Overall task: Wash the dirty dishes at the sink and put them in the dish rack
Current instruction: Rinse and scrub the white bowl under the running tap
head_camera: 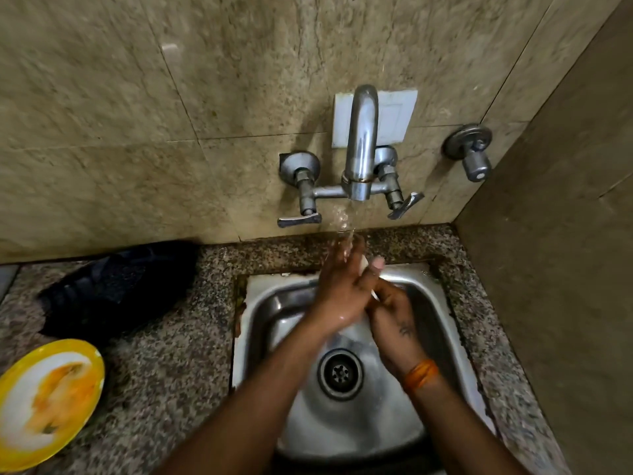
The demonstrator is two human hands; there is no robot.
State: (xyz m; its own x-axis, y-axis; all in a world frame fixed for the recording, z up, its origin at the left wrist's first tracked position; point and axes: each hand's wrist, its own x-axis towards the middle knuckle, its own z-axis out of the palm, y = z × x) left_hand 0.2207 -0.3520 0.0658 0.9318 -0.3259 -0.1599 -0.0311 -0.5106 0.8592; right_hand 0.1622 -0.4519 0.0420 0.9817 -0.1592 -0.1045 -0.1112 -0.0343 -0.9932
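Water runs from the steel tap (359, 138) onto my two hands over the steel sink (442, 323). My left hand (337, 289) reaches up into the stream and pinches a small white object (364, 262) between fingers and thumb. My right hand (394, 313) presses against it from the right and closes on the lower end of the same object. Most of that object is hidden, and I cannot tell what it is. A dirty yellow-rimmed plate (51, 399) with orange food smears lies on the counter at the far left.
A dark crumpled cloth or bag (113, 289) lies on the speckled granite counter (171, 371) behind the plate. Two lever handles flank the tap, and a separate valve (471, 152) sits on the wall at right. A side wall closes off the right. No dish rack is in view.
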